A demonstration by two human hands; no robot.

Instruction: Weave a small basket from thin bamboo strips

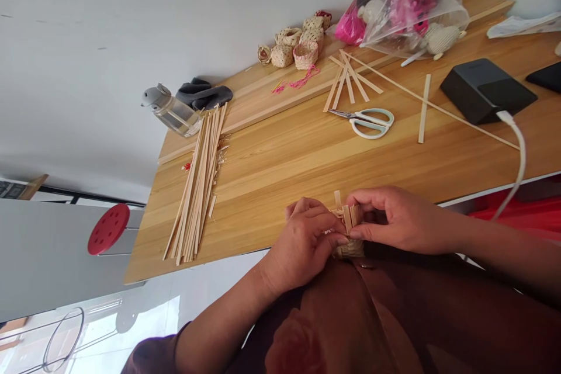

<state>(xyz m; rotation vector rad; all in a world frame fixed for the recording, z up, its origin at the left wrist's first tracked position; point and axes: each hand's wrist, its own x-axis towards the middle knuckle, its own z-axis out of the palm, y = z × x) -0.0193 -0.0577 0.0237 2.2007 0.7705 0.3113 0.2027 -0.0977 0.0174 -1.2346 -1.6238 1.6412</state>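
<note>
A small woven basket of pale flat strips rests against my body at the table's front edge, with several strip ends standing up from its rim. My left hand grips its left side, thumb and forefinger pinched at the rim. From the right, my right hand pinches an upright strip between thumb and fingers. My fingers cover much of the rim. White-handled scissors lie beyond my hands on the wooden table.
A bundle of long strips lies at left beside a clear bottle. Short strips, finished small baskets and a plastic bag of crocheted items are at the back. A black box with a white cable stands right.
</note>
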